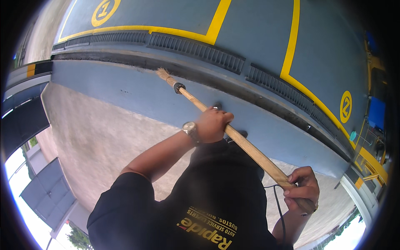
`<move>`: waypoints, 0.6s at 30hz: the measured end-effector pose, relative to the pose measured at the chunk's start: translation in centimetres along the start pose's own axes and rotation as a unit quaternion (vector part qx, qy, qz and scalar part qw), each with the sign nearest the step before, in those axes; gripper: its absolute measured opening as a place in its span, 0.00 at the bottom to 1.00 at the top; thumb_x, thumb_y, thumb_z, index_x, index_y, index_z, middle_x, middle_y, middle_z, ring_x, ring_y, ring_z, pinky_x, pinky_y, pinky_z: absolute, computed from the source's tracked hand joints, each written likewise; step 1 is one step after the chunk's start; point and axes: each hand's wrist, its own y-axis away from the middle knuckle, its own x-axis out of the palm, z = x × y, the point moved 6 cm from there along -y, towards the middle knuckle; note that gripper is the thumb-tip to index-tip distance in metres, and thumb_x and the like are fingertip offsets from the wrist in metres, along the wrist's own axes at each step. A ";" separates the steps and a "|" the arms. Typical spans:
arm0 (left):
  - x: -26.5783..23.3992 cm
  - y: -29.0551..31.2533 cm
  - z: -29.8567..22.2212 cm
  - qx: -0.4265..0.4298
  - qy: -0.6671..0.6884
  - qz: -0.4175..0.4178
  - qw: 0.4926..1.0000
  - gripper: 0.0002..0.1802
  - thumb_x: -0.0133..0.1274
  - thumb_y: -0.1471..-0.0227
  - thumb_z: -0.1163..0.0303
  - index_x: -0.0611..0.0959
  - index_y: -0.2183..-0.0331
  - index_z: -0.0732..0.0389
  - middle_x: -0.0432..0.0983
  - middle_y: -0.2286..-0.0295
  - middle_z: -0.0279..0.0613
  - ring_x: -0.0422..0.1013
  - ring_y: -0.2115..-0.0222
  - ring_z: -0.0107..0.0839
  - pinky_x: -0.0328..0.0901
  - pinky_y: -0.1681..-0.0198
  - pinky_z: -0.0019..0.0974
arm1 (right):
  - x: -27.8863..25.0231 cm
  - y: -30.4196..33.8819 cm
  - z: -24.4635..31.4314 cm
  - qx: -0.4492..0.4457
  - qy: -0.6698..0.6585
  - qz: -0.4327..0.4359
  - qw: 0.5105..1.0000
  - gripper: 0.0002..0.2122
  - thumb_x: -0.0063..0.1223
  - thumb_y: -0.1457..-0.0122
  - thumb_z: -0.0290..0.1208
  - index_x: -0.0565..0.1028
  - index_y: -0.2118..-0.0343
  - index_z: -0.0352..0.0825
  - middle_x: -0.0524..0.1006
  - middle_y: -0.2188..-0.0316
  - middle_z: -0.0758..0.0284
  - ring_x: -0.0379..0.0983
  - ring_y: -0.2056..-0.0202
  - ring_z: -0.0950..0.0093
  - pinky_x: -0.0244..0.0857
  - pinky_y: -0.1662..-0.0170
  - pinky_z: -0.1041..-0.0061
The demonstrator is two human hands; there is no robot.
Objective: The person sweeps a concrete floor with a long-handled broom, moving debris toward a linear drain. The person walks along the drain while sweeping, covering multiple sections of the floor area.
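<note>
Left hand (214, 125) wraps tightly round the wooden handle (250, 150) of a broom, about mid-length; right hand (303, 187) grips it near its rear end, fingers curled, thumb side partly hidden. Broom slants up-left across the front of the body, black binding (179, 87) at its head, straw bristles (166, 76) near the edge of a dark floor channel (233, 91); cannot tell if touching. Slatted grates (197, 51) line the far side, yellow floor lines (293, 39) beyond.

A black, gold-lettered shirt (179, 208) is worn with a silvery wristwatch (190, 127).
</note>
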 end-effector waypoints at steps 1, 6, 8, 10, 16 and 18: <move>-1.2 0.5 2.1 -0.018 -0.007 -0.047 0.999 0.06 0.53 0.56 0.78 0.76 0.71 0.58 0.77 0.73 0.42 0.73 0.66 0.48 0.64 0.57 0.45 | 1.6 -2.3 -1.2 -0.006 -0.031 0.028 0.999 0.12 0.64 0.57 0.22 0.83 0.65 0.36 0.73 0.60 0.55 0.74 0.64 0.70 0.71 0.63 0.76; -0.7 1.4 16.1 -0.217 -0.077 -0.175 0.957 0.16 0.53 0.49 0.78 0.79 0.56 0.59 0.71 0.51 0.50 0.72 0.53 0.54 0.68 0.49 0.49 | 8.9 -8.8 -11.4 -0.014 -0.032 -0.008 0.999 0.08 0.61 0.48 0.21 0.81 0.64 0.32 0.79 0.57 0.55 0.80 0.61 0.67 0.75 0.57 0.74; 1.3 0.7 19.6 -0.268 -0.043 -0.167 0.948 0.20 0.53 0.48 0.76 0.78 0.51 0.59 0.71 0.50 0.51 0.71 0.51 0.55 0.68 0.48 0.49 | 10.9 -9.5 -14.6 -0.002 -0.007 -0.043 0.999 0.08 0.62 0.48 0.22 0.81 0.64 0.33 0.80 0.59 0.54 0.81 0.61 0.65 0.75 0.57 0.73; 4.5 -1.0 21.8 -0.262 -0.037 -0.166 0.950 0.22 0.53 0.47 0.75 0.77 0.49 0.58 0.72 0.51 0.52 0.71 0.51 0.56 0.68 0.47 0.49 | 12.1 -10.0 -15.0 0.009 0.023 -0.068 0.997 0.08 0.62 0.48 0.22 0.81 0.64 0.32 0.80 0.61 0.53 0.81 0.61 0.64 0.75 0.57 0.72; 10.7 -7.8 13.7 -0.194 0.038 -0.152 0.969 0.12 0.58 0.51 0.70 0.85 0.61 0.55 0.76 0.52 0.50 0.72 0.51 0.52 0.67 0.45 0.47 | 8.0 -5.9 -10.5 0.055 0.152 -0.169 0.972 0.06 0.59 0.46 0.21 0.79 0.66 0.28 0.81 0.64 0.52 0.81 0.62 0.61 0.75 0.57 0.69; 13.2 -9.5 10.7 -0.101 0.072 -0.099 0.987 0.10 0.58 0.53 0.72 0.84 0.65 0.56 0.79 0.58 0.47 0.73 0.53 0.50 0.68 0.46 0.45 | 5.3 -4.1 -8.4 0.076 0.170 -0.183 0.965 0.05 0.56 0.46 0.20 0.78 0.66 0.28 0.81 0.65 0.53 0.81 0.63 0.62 0.74 0.57 0.69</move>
